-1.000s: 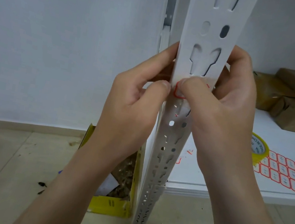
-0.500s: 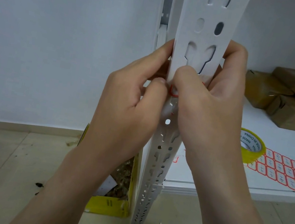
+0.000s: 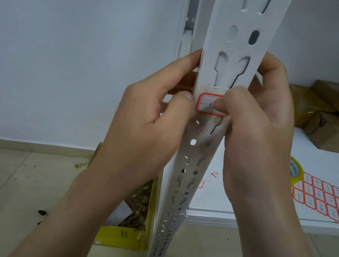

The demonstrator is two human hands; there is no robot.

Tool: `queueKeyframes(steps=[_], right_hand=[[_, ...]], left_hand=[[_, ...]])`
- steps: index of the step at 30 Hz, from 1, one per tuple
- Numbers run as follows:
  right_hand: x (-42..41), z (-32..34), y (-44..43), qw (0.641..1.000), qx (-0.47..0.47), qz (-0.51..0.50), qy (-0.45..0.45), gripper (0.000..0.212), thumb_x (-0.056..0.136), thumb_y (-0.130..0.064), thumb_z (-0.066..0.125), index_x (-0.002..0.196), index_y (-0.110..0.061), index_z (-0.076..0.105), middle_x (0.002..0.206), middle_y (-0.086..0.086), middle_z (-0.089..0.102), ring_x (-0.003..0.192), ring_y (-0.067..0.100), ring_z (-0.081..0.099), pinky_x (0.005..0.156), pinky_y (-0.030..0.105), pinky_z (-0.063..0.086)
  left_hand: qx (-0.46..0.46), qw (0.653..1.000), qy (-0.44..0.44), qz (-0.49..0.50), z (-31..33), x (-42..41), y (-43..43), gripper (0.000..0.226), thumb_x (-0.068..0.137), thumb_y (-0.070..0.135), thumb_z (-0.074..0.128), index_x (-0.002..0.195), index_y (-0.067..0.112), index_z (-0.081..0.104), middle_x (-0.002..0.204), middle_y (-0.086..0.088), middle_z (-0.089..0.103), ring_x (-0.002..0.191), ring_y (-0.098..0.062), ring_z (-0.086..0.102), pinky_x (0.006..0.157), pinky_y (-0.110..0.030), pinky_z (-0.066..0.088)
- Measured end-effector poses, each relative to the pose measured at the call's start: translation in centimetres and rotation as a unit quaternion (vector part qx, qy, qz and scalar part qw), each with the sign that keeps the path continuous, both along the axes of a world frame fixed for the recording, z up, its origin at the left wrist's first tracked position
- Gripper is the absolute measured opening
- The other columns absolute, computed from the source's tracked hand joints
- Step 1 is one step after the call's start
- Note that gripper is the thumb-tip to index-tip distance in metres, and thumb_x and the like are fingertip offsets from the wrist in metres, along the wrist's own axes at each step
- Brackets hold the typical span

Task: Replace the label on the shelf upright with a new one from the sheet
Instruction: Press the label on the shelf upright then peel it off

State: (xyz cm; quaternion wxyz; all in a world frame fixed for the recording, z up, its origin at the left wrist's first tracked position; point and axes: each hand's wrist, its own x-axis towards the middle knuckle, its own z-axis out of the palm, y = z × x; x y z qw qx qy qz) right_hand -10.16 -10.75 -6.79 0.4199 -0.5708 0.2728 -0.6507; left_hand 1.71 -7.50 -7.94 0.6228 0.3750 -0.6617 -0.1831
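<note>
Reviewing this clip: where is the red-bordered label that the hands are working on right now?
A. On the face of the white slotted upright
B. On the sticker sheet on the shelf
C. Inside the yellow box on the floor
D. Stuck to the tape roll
A: the red-bordered label sits on the face of the white slotted upright, with the right hand thumb pressing on it and the left hand thumb at its left edge.

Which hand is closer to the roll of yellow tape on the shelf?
Right. The right hand is at the shelf upright, beside the yellow tape; the left hand is across the upright, farther away.
</note>
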Motion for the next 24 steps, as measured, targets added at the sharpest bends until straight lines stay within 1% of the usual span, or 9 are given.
queueKeyframes(steps=[3, 5, 7, 10, 12, 16, 18, 21, 24], right_hand=[[-0.8, -0.3, 0.4, 0.999, -0.011, -0.015, -0.033, 0.032, 0.084, 0.0, 0.051, 0.112, -0.012, 0.061, 0.098, 0.002, 0.071, 0.074, 0.007, 0.069, 0.066, 0.024, 0.056], [-1.6, -0.7, 0.3, 0.998, -0.022, -0.047, -0.037, 0.021, 0.085, 0.0, 0.053, 0.093, -0.016, 0.064, 0.094, 0.001, 0.071, 0.079, 0.013, 0.07, 0.07, 0.028, 0.057], [-2.2, -0.9, 0.1, 0.997, -0.023, -0.061, -0.031, 0.02, 0.088, -0.001, 0.054, 0.082, -0.017, 0.064, 0.085, -0.007, 0.072, 0.079, 0.018, 0.071, 0.073, 0.03, 0.059], [-2.6, -1.1, 0.3, 0.998, -0.027, -0.06, -0.017, 0.021, 0.091, 0.0, 0.054, 0.082, -0.016, 0.065, 0.081, -0.009, 0.073, 0.076, 0.015, 0.075, 0.071, 0.028, 0.06], [-2.7, -1.0, 0.3, 0.997, -0.034, -0.064, 0.003, 0.02, 0.092, 0.0, 0.056, 0.085, -0.016, 0.066, 0.081, -0.008, 0.074, 0.076, 0.015, 0.077, 0.07, 0.03, 0.062], [-2.8, -1.1, 0.6, 0.993, -0.047, -0.096, 0.044, 0.015, 0.091, -0.005, 0.063, 0.086, -0.018, 0.067, 0.08, -0.005, 0.075, 0.075, 0.018, 0.078, 0.071, 0.051, 0.065], [-2.9, -1.1, 0.7, 0.993, -0.049, -0.097, 0.048, 0.014, 0.092, -0.005, 0.066, 0.087, -0.018, 0.067, 0.082, -0.005, 0.075, 0.077, 0.019, 0.078, 0.072, 0.053, 0.065], [-2.9, -1.1, 0.8, 0.993, -0.051, -0.095, 0.052, 0.015, 0.094, -0.003, 0.067, 0.088, -0.016, 0.067, 0.085, -0.003, 0.075, 0.08, 0.018, 0.079, 0.073, 0.052, 0.065], [-3.0, -1.3, 0.8, 0.992, -0.061, -0.094, 0.055, 0.017, 0.094, 0.0, 0.065, 0.087, -0.016, 0.066, 0.088, -0.001, 0.074, 0.083, 0.02, 0.078, 0.074, 0.05, 0.065]], left_hand=[[-0.016, 0.998, 0.021, 0.054, -0.4, 0.1, -0.2, 0.042, 0.099, 0.003, 0.049, 0.138, 0.019, 0.055, 0.117, 0.016, 0.07, 0.108, -0.006, 0.071, 0.083, -0.021, 0.062], [-0.061, 0.993, 0.015, 0.104, -0.7, 0.2, -0.4, 0.03, 0.098, 0.006, 0.059, 0.122, 0.021, 0.051, 0.114, 0.016, 0.066, 0.105, -0.007, 0.071, 0.08, -0.019, 0.06], [-0.122, 0.979, -0.044, 0.157, -0.8, 0.6, -0.4, 0.023, 0.098, 0.012, 0.067, 0.11, 0.021, 0.05, 0.115, 0.015, 0.064, 0.106, -0.009, 0.071, 0.076, -0.023, 0.061], [-0.184, 0.948, -0.124, 0.227, -1.3, 0.9, -0.5, 0.009, 0.099, 0.018, 0.072, 0.101, 0.013, 0.065, 0.122, 0.01, 0.062, 0.115, -0.007, 0.067, 0.078, -0.027, 0.064], [-0.205, 0.934, -0.144, 0.254, -1.6, 0.7, -0.4, 0.011, 0.097, 0.015, 0.076, 0.096, 0.005, 0.073, 0.119, 0.009, 0.062, 0.118, -0.006, 0.066, 0.081, -0.028, 0.064], [-0.223, 0.914, -0.157, 0.3, -1.8, 0.2, 0.1, 0.007, 0.096, 0.013, 0.08, 0.094, 0.007, 0.078, 0.115, 0.009, 0.068, 0.111, -0.01, 0.072, 0.08, -0.039, 0.065], [-0.217, 0.911, -0.157, 0.315, -1.9, 0.1, 0.3, 0.006, 0.097, 0.015, 0.08, 0.096, 0.01, 0.08, 0.115, 0.003, 0.074, 0.107, -0.011, 0.074, 0.077, -0.042, 0.064], [-0.211, 0.914, -0.144, 0.315, -1.9, -0.2, 0.5, 0.004, 0.098, 0.016, 0.08, 0.099, 0.012, 0.081, 0.115, 0.004, 0.074, 0.102, -0.012, 0.076, 0.077, -0.04, 0.064], [-0.201, 0.92, -0.134, 0.309, -1.8, -0.4, 0.6, 0.004, 0.098, 0.015, 0.079, 0.098, 0.011, 0.081, 0.113, 0.006, 0.074, 0.098, -0.011, 0.076, 0.079, -0.029, 0.063]])
